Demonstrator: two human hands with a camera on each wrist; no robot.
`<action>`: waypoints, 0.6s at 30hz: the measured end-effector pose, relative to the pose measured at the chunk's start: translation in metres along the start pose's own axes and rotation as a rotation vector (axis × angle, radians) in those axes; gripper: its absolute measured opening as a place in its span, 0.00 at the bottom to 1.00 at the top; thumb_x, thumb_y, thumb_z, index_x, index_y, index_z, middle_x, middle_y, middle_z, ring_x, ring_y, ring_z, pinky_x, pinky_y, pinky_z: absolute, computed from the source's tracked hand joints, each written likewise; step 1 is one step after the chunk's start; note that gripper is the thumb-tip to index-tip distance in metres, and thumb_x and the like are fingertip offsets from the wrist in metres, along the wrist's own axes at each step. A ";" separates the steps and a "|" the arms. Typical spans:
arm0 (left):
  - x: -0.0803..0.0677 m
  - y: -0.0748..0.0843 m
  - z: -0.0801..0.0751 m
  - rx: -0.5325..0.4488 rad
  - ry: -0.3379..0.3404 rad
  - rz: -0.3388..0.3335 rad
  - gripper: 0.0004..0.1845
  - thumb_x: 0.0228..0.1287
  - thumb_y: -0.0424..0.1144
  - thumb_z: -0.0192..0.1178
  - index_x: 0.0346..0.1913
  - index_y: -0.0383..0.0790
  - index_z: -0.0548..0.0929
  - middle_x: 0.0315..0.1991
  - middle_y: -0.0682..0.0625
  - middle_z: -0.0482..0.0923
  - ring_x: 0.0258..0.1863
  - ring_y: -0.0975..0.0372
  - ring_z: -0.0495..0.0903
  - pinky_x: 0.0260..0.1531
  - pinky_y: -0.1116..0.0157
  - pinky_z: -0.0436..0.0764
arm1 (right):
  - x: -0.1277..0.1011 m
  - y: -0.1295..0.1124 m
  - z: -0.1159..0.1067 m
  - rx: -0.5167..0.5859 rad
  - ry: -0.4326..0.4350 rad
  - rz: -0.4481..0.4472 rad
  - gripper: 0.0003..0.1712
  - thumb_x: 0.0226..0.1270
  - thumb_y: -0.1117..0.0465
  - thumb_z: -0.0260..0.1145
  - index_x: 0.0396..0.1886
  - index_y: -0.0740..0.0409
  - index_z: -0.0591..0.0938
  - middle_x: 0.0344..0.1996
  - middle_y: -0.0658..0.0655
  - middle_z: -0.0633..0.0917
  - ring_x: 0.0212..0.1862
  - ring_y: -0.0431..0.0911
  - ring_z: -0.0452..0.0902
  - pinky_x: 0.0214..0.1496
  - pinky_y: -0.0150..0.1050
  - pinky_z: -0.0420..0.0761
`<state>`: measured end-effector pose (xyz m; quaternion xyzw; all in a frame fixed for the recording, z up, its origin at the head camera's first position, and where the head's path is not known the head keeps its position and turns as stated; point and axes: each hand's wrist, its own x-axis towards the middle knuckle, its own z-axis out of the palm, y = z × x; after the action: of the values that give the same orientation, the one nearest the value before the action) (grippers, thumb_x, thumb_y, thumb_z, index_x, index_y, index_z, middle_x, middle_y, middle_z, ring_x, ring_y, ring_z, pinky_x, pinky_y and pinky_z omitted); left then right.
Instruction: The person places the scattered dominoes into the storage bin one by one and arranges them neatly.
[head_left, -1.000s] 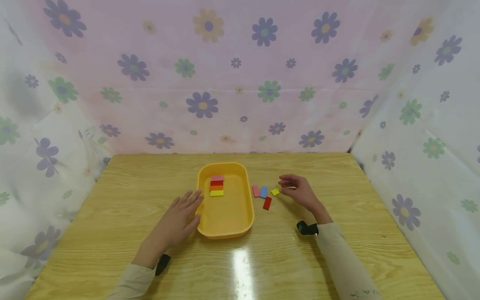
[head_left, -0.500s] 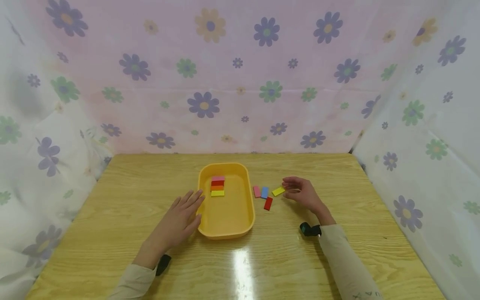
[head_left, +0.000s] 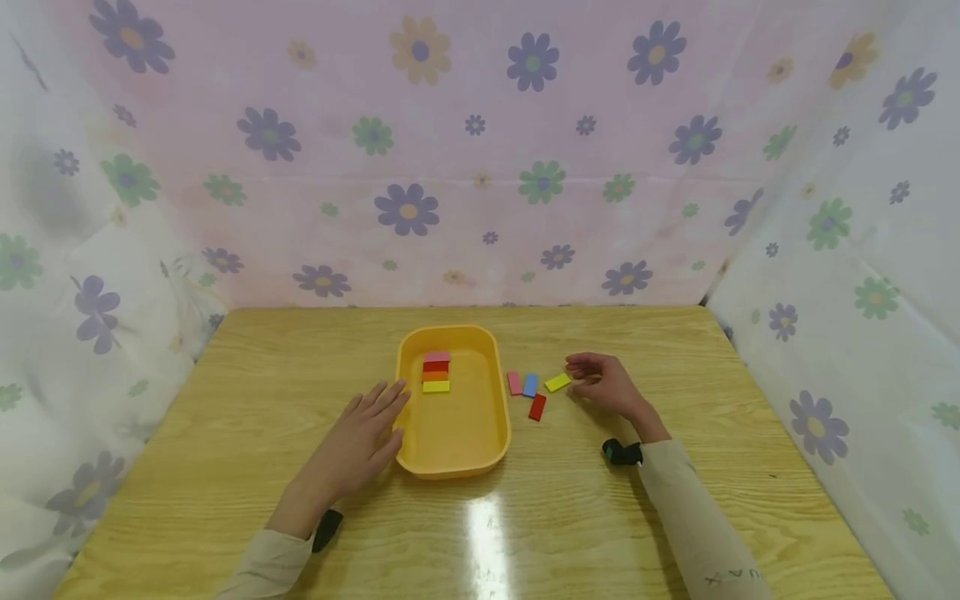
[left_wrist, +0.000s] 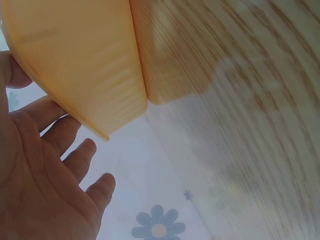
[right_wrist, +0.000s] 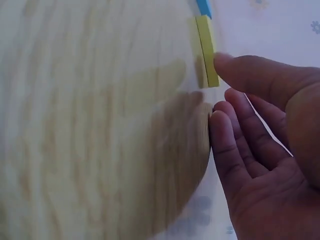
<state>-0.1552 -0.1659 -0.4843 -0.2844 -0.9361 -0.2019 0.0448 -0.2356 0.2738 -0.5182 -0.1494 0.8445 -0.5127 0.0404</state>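
Head view, nearest first: my two beige sleeves come in from the bottom edge, each w/ a small black wrist cam. My left hand (head_left: 358,442) lies flat on the wooden table (head_left: 225,417), fingers straight and spread, holding nothing, fingertips touching the left wall of the yellow tray (head_left: 452,454); it hasn't moved over the last second. My right hand (head_left: 603,383) sits on the table right of the tray, fingers loosely curled, empty. What changed: a sec ago the yellow block (head_left: 557,382) was tipped up at my fingertips; now it lies flat on the table just left of them, let go. Right wrist view shows my fingers (right_wrist: 250,75) relaxed, apart from the block's edge or barely brushing it, can't tell which. So this piece is still outside the tray. Just left of it lie a blue block (head_left: 530,384) and a pink block (head_left: 514,382) side by side, w/ a red block (head_left: 536,407) in front of them; all loose, between my hand and the tray, nothing covering them. Farther in, at the tray's far end, a row of blocks (head_left: 436,372) lies touching: pink, red, orange, yellow. Beyond, floral cloth (head_left: 480,167) walls the table on three sides.
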 end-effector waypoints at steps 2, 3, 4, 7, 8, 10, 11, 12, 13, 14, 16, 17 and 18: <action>0.000 0.000 0.000 -0.002 -0.002 -0.001 0.30 0.75 0.41 0.56 0.75 0.33 0.67 0.78 0.42 0.61 0.78 0.42 0.57 0.74 0.37 0.55 | 0.002 0.002 -0.001 -0.046 -0.017 0.000 0.27 0.62 0.73 0.72 0.61 0.75 0.78 0.55 0.73 0.83 0.52 0.64 0.81 0.51 0.37 0.84; 0.000 -0.001 0.001 -0.004 -0.004 -0.002 0.30 0.75 0.41 0.55 0.75 0.33 0.67 0.78 0.42 0.60 0.78 0.42 0.57 0.74 0.37 0.55 | 0.003 0.002 -0.001 -0.066 -0.028 0.002 0.27 0.62 0.72 0.72 0.61 0.74 0.79 0.55 0.72 0.83 0.52 0.63 0.81 0.51 0.35 0.83; 0.000 -0.001 0.001 -0.006 -0.005 -0.002 0.30 0.75 0.41 0.55 0.75 0.33 0.67 0.78 0.42 0.60 0.78 0.42 0.57 0.74 0.37 0.55 | 0.004 0.003 -0.002 -0.086 -0.042 0.000 0.27 0.63 0.72 0.72 0.61 0.74 0.79 0.55 0.72 0.83 0.52 0.62 0.81 0.50 0.34 0.82; -0.001 -0.001 0.001 -0.011 -0.008 -0.002 0.30 0.75 0.41 0.55 0.76 0.33 0.66 0.78 0.42 0.60 0.78 0.42 0.57 0.75 0.38 0.55 | 0.008 0.004 -0.003 -0.138 -0.079 0.008 0.26 0.63 0.71 0.72 0.61 0.71 0.80 0.56 0.70 0.84 0.51 0.58 0.80 0.49 0.33 0.80; -0.001 -0.001 0.001 -0.012 -0.009 -0.002 0.30 0.76 0.41 0.55 0.76 0.33 0.66 0.78 0.42 0.60 0.78 0.42 0.57 0.75 0.38 0.54 | 0.009 0.004 -0.004 -0.153 -0.089 0.007 0.25 0.63 0.71 0.72 0.60 0.71 0.81 0.55 0.69 0.84 0.50 0.57 0.80 0.49 0.33 0.80; -0.001 -0.001 0.000 -0.012 -0.010 -0.003 0.30 0.76 0.41 0.55 0.76 0.33 0.66 0.78 0.42 0.60 0.78 0.42 0.57 0.75 0.38 0.54 | 0.010 0.004 -0.006 -0.183 -0.108 -0.008 0.23 0.63 0.70 0.73 0.58 0.70 0.83 0.52 0.67 0.85 0.47 0.53 0.79 0.47 0.34 0.79; -0.001 -0.001 0.000 -0.011 -0.011 -0.003 0.30 0.76 0.41 0.55 0.76 0.33 0.66 0.78 0.42 0.60 0.78 0.42 0.57 0.75 0.38 0.55 | 0.011 0.004 -0.006 -0.195 -0.113 -0.010 0.22 0.63 0.70 0.73 0.57 0.69 0.84 0.50 0.66 0.85 0.45 0.51 0.78 0.46 0.34 0.79; -0.001 -0.001 0.000 -0.012 -0.011 -0.004 0.30 0.76 0.41 0.55 0.76 0.33 0.66 0.78 0.42 0.60 0.78 0.42 0.56 0.75 0.38 0.55 | 0.012 0.003 -0.007 -0.207 -0.119 -0.021 0.20 0.63 0.69 0.73 0.55 0.68 0.85 0.48 0.65 0.85 0.43 0.49 0.78 0.45 0.34 0.79; -0.001 -0.001 0.000 -0.012 -0.011 -0.004 0.30 0.76 0.41 0.55 0.76 0.33 0.66 0.78 0.42 0.60 0.78 0.42 0.56 0.75 0.38 0.55 | 0.012 0.003 -0.008 -0.214 -0.123 -0.030 0.18 0.62 0.69 0.73 0.53 0.68 0.86 0.46 0.64 0.85 0.42 0.48 0.77 0.44 0.34 0.79; -0.001 -0.001 0.000 -0.013 -0.011 -0.005 0.30 0.76 0.41 0.55 0.76 0.33 0.66 0.78 0.42 0.60 0.78 0.43 0.56 0.75 0.38 0.55 | 0.012 0.003 -0.008 -0.221 -0.126 -0.036 0.17 0.63 0.69 0.73 0.51 0.67 0.87 0.44 0.63 0.85 0.41 0.48 0.77 0.43 0.34 0.79; 0.000 -0.001 -0.001 -0.014 -0.012 -0.008 0.30 0.76 0.41 0.54 0.76 0.34 0.66 0.79 0.43 0.59 0.78 0.43 0.56 0.75 0.38 0.54 | 0.013 0.003 -0.009 -0.223 -0.128 -0.044 0.14 0.63 0.68 0.74 0.49 0.66 0.88 0.42 0.62 0.84 0.39 0.47 0.76 0.42 0.35 0.79; 0.000 -0.001 -0.001 -0.014 -0.012 -0.009 0.30 0.76 0.41 0.54 0.76 0.34 0.66 0.79 0.43 0.59 0.78 0.43 0.56 0.75 0.38 0.54 | 0.013 0.003 -0.009 -0.220 -0.127 -0.042 0.14 0.62 0.68 0.74 0.48 0.66 0.88 0.41 0.62 0.84 0.39 0.46 0.76 0.41 0.34 0.79; 0.000 -0.001 -0.001 -0.016 -0.011 -0.009 0.30 0.76 0.41 0.55 0.76 0.34 0.66 0.79 0.43 0.59 0.78 0.43 0.56 0.75 0.38 0.54 | 0.013 0.003 -0.009 -0.220 -0.126 -0.042 0.13 0.63 0.68 0.74 0.47 0.66 0.88 0.41 0.62 0.84 0.38 0.46 0.76 0.41 0.34 0.79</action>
<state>-0.1553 -0.1667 -0.4840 -0.2818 -0.9359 -0.2081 0.0365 -0.2502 0.2791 -0.5153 -0.2026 0.8880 -0.4075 0.0661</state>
